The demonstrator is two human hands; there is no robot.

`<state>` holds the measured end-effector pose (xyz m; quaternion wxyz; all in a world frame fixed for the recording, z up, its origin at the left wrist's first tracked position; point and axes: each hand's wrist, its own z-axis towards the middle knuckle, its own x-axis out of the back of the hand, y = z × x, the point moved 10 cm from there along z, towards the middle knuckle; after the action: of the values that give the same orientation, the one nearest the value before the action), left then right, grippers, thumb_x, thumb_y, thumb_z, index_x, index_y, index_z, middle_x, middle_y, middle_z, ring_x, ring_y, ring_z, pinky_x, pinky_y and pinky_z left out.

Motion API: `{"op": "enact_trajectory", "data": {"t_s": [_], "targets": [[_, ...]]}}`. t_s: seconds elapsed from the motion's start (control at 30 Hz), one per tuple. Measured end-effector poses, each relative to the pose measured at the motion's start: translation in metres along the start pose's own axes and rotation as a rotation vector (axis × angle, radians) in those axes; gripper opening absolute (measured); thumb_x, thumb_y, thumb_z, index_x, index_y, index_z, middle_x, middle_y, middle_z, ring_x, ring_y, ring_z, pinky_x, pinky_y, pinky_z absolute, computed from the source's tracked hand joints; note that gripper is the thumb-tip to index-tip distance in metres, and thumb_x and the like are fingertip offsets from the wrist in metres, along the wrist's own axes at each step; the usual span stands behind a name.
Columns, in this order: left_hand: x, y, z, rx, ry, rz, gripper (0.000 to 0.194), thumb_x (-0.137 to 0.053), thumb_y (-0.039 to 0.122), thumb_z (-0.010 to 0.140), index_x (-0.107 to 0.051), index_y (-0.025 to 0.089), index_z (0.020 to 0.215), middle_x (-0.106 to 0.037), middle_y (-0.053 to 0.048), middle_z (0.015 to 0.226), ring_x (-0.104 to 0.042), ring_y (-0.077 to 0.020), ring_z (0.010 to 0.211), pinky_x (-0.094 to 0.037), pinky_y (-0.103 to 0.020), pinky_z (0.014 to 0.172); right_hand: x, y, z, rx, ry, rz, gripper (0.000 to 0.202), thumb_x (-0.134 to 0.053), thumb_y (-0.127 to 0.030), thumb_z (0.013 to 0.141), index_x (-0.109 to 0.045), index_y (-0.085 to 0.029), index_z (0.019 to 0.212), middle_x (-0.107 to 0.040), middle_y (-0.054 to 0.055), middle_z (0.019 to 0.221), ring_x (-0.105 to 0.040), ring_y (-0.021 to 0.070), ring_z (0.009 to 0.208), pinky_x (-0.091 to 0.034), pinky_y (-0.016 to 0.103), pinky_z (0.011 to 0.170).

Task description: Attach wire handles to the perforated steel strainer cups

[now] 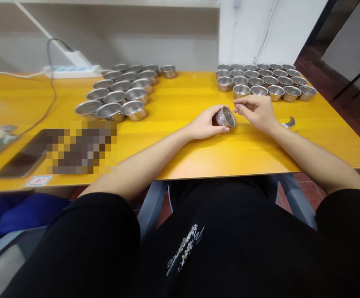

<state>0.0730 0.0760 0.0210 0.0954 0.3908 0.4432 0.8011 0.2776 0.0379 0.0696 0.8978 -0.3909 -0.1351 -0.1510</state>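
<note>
My left hand (206,123) is wrapped round a small perforated metal cup (227,117), tilted so its opening faces right. Just right of the cup's rim, my right hand (256,109) is pinched, thumb against fingertips. Whatever is between those fingertips is too small to make out. On the table by my right wrist lies a curved shiny metal piece (289,123), partly hidden by the wrist. Behind my right hand stand rows of similar perforated cups (275,92).
Another group of perforated cups (111,111) stands at the left back of the yellow table (180,159). A dark phone (24,155), a pixelated dark object (83,149), and a white power strip (71,71) with a cable lie left. A person's blue clothing (27,213) shows at lower left.
</note>
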Motion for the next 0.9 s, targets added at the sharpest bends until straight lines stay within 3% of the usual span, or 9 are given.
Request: {"op": "enact_trajectory", "data": {"t_s": [0.1,0.2,0.33,0.5,0.63,0.8,0.9], "targets": [[-0.002,-0.006,0.001,-0.011,-0.005,-0.06,0.119,-0.104,0.064,0.085,-0.059,0.013,0.182,-0.074,-0.028,0.18,-0.076,-0.0501,0.165,-0.056,-0.069,0.15,-0.003,-0.003,0.001,0.015,-0.047,-0.026,0.036,-0.095,-0.056,0.111,-0.104,-0.023,0.119,-0.099,0.013,0.115,-0.098,0.0317,0.101,-0.081,0.044,0.09],[0.0,-0.012,0.002,-0.027,0.031,-0.073,0.109,-0.106,0.061,0.084,-0.061,0.02,0.175,-0.081,-0.022,0.166,-0.083,-0.045,0.15,-0.066,-0.063,0.135,-0.006,-0.005,0.003,0.015,-0.096,-0.079,0.031,-0.097,-0.053,0.11,-0.104,-0.023,0.117,-0.098,0.011,0.11,-0.094,0.029,0.096,-0.077,0.041,0.087],[0.002,-0.014,0.003,-0.051,0.047,-0.065,0.102,-0.105,0.06,0.084,-0.065,0.021,0.168,-0.082,-0.018,0.156,-0.083,-0.0409,0.139,-0.068,-0.058,0.126,-0.017,0.0,0.0,-0.107,-0.216,0.028,0.03,-0.101,-0.051,0.105,-0.101,-0.022,0.111,-0.094,0.008,0.098,-0.086,0.0236,0.077,-0.073,0.037,0.076],[0.0,-0.01,0.003,-0.071,0.008,-0.087,0.109,-0.104,0.06,0.088,-0.062,0.016,0.178,-0.077,-0.024,0.174,-0.08,-0.0455,0.157,-0.063,-0.062,0.141,-0.037,0.004,-0.012,-0.316,-0.374,0.293,0.067,-0.115,-0.08,0.093,-0.093,-0.018,0.105,-0.084,0.005,0.074,-0.079,0.0197,0.058,-0.07,0.03,0.061],[0.0,-0.009,0.003,-0.065,-0.011,-0.129,0.114,-0.107,0.059,0.087,-0.061,0.013,0.181,-0.076,-0.027,0.179,-0.079,-0.0479,0.165,-0.061,-0.064,0.148,-0.053,0.006,-0.02,-0.437,-0.507,0.465,0.087,-0.118,-0.094,0.081,-0.084,-0.016,0.1,-0.088,0.009,0.082,-0.086,0.02,0.064,-0.073,0.026,0.061],[-0.001,-0.011,0.003,-0.065,-0.022,-0.138,0.111,-0.105,0.055,0.087,-0.061,0.015,0.181,-0.073,-0.027,0.185,-0.075,-0.0484,0.171,-0.056,-0.066,0.153,-0.05,0.014,-0.014,-0.496,-0.409,0.573,0.087,-0.123,-0.092,0.072,-0.08,-0.017,0.087,-0.088,0.008,0.087,-0.087,0.0184,0.069,-0.077,0.027,0.068],[0.0,-0.018,0.004,-0.056,-0.007,-0.159,0.116,-0.104,0.052,0.086,-0.051,0.018,0.184,-0.076,-0.025,0.173,-0.082,-0.0433,0.156,-0.064,-0.063,0.143,-0.045,0.012,-0.009,-0.465,-0.344,0.588,0.086,-0.123,-0.091,0.07,-0.079,-0.018,0.079,-0.081,0.004,0.078,-0.08,0.0157,0.064,-0.075,0.026,0.066]]}}
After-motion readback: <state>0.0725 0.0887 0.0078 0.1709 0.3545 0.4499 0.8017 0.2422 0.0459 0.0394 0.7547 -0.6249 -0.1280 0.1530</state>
